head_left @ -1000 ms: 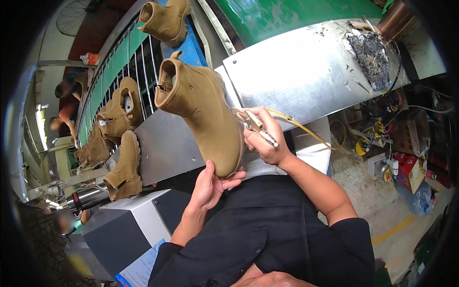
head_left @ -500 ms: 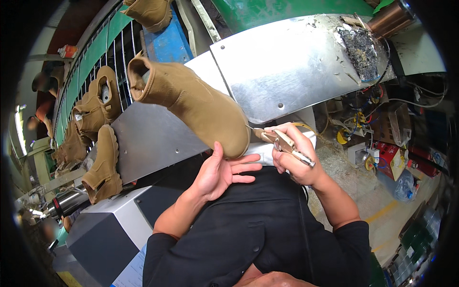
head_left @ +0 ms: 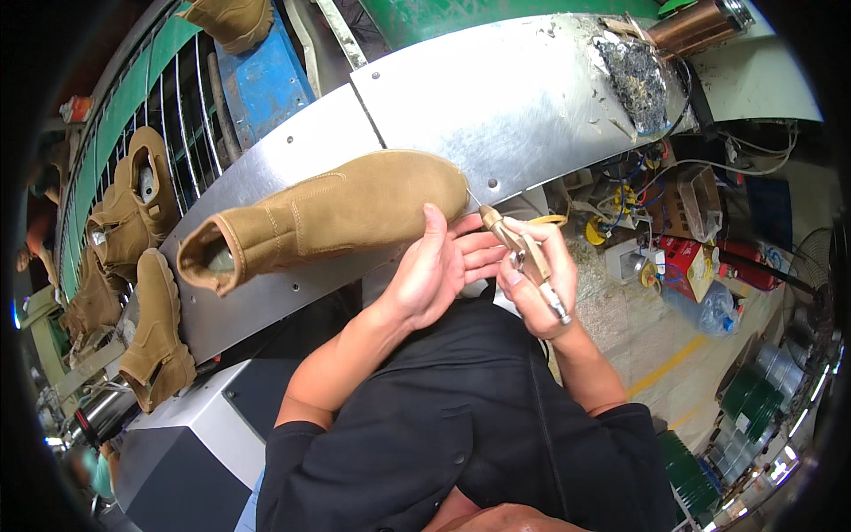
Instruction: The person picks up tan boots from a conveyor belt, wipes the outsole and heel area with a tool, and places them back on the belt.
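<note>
My left hand (head_left: pixel 439 266) holds a tan suede ankle boot (head_left: pixel 328 217) by its sole, turned on its side with the opening toward the left and the toe toward the right. My right hand (head_left: pixel 536 279) grips a slim brass-coloured tool (head_left: pixel 519 253) like a pen. The tool's thin tip points up-left and sits right at the toe end of the boot. A yellow hose (head_left: pixel 550 219) runs off behind the tool. The two hands touch each other below the boot's toe.
A curved sheet-metal bench top (head_left: pixel 514 106) lies behind the boot, with a dark burnt patch (head_left: pixel 634 80) at its right. Several more tan boots (head_left: pixel 133 222) sit on a wire conveyor rack at the left. Boxes, cables and bags (head_left: pixel 674 257) clutter the floor at the right.
The boot has swung from upright to lying sideways, opening toward the left. My left hand shifted under the toe and the right hand's tool came up to the toe end.
</note>
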Tool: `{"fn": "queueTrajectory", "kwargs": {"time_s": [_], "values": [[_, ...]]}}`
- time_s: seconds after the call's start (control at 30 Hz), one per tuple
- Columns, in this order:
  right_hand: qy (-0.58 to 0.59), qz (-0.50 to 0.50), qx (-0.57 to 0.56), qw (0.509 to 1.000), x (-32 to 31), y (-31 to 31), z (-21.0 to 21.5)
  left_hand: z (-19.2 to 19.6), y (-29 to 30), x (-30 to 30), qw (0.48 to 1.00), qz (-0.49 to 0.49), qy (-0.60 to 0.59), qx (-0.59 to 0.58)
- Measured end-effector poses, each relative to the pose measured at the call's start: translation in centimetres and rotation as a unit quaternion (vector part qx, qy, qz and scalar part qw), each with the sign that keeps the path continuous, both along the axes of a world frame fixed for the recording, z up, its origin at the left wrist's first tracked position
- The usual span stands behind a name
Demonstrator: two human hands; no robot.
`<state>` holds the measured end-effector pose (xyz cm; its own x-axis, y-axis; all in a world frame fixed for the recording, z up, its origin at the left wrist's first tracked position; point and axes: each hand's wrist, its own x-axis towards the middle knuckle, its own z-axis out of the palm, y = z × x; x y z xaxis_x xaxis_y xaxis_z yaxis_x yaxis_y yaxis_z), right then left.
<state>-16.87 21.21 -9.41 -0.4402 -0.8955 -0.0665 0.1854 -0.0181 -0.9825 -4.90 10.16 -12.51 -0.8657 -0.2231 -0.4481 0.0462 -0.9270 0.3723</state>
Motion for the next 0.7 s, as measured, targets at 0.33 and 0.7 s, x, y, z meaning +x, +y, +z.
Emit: {"fn": "queueTrajectory", "kwargs": {"time_s": [0.33,0.7], "values": [[0.019,0.043,-0.062,0.997,-2.9,-0.5,-4.6,1.3,-3.4,0.7,0.851,-0.145,-0.083,-0.497],[0.008,-0.23,-0.137,0.963,-17.1,-7.2,-5.1,14.1,-9.3,13.7,0.544,-0.039,-0.288,-0.787]]}}
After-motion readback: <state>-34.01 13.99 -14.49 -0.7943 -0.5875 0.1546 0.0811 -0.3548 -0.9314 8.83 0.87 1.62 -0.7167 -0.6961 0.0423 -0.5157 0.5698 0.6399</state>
